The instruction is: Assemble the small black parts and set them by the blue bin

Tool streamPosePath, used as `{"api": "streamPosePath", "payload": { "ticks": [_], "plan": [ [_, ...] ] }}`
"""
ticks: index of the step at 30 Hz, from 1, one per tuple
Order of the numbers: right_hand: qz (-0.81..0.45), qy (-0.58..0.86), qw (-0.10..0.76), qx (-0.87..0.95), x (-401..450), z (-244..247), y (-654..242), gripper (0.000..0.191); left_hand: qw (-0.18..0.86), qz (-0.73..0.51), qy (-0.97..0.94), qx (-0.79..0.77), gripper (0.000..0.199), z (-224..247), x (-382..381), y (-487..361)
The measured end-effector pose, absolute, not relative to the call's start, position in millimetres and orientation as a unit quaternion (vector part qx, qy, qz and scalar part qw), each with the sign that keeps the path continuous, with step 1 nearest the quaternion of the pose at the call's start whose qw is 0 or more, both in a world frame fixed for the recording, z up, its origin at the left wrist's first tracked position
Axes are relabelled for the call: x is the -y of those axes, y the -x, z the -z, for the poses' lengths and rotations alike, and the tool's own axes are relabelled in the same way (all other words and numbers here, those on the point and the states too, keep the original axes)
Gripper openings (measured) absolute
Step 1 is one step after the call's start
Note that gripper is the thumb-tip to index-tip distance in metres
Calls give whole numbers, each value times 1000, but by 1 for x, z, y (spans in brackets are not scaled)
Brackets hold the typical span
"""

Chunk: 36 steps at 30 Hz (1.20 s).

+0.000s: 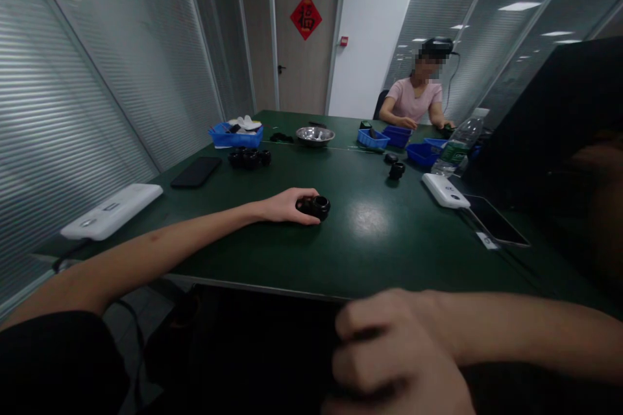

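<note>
My left hand (287,205) rests on the table, its fingers and thumb closed around a shiny black ring-shaped part (322,205). That part has a round opening facing up, and some of it is hidden by the hand. Close to the camera, below the table's front edge, my right hand (399,350) is slightly blurred, with its fingers curled in. Whatever it may hold is hidden. A similar black part (396,170) stands farther back on the right, near a small dark round piece (390,158). Several more black parts (250,157) are grouped at the back left.
On the green table (272,253) are a metal bowl (315,136), a blue basket (237,136), more blue bins (422,154), a water bottle (457,146), white power banks (114,211) and phones (196,172). Across it sits a person (416,100). A large black object (559,123) rises at right.
</note>
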State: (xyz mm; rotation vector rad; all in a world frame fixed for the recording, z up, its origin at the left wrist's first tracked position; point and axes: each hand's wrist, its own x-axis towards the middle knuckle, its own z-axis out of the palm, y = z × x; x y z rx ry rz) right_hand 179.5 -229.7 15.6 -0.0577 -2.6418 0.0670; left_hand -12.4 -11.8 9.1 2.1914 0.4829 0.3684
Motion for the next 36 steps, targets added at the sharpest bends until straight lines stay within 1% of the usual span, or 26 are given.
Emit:
{"api": "streamPosePath", "payload": {
  "ticks": [1,2,4,6,7,9,12,14,19,22,23,26,28,32,36],
  "plan": [
    [-13,11,287,958,215,-22,-182,25,422,-153,-873,-191,47,-8,12,12],
    [20,52,330,942,198,-27,-187,28,423,-159,-872,-187,46,-7,12,12],
    [44,240,393,887,164,-30,-198,32,418,-160,-878,-173,45,-6,11,11],
    [5,374,383,845,136,-23,-209,40,410,-152,-885,-161,44,-6,11,12],
    [-27,414,366,833,126,-18,-214,43,407,-147,-887,-160,43,-6,11,12],
    [-86,464,336,815,115,-6,-220,41,407,-144,-888,-160,42,-7,11,12],
    [-147,475,310,810,114,3,-224,34,414,-147,-884,-159,41,-6,11,13],
    [-158,457,304,821,116,3,-226,32,413,-147,-884,-162,41,-4,10,13],
    [-132,417,307,845,116,0,-228,36,404,-140,-887,-175,40,-4,10,15],
    [-127,435,313,835,117,1,-227,45,399,-142,-889,-174,39,-6,11,14],
    [-131,448,318,825,118,1,-226,45,398,-143,-890,-171,39,-6,11,14],
    [-150,470,320,809,121,-1,-225,35,402,-142,-890,-161,40,-6,11,14],
    [-143,456,318,819,122,-2,-224,29,401,-140,-891,-159,41,-5,9,15],
    [-117,416,319,844,120,-1,-223,33,384,-136,-901,-150,38,-3,6,15],
    [-115,448,335,821,118,1,-222,37,370,-148,-907,-141,38,-3,6,14]
  ]
}}
